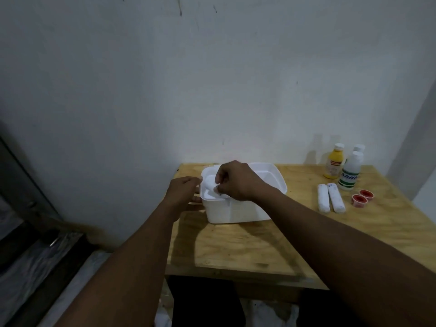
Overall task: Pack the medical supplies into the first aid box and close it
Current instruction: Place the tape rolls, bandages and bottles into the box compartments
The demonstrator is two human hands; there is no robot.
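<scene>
A: In the head view, where is the first aid box (238, 208)?

B: Centre of the frame, on the wooden table (247, 251), white plastic, open at the top. The left hand (182, 192) curls against its left wall, seemingly steadying it; whether its fingers actually clamp the rim I cannot tell. The right hand (236, 180) is over the left part of the opening, fingers pinched together on a white bandage roll (211, 182).

A: How should that roll handle?

B: Light and soft, I judge; a fingertip pinch is enough, and it should give rather than slip. Two more bandage rolls (330, 200) lie side by side at right of the box.

A: And the rest?

B: Two red tape rolls (362, 197) lie further right. At upper right stand a yellow bottle (333, 162) and two white bottles (351, 172). Those look rigid, heavier and smooth, so wrap the body rather than the cap. The lid isn't identifiable.
</scene>
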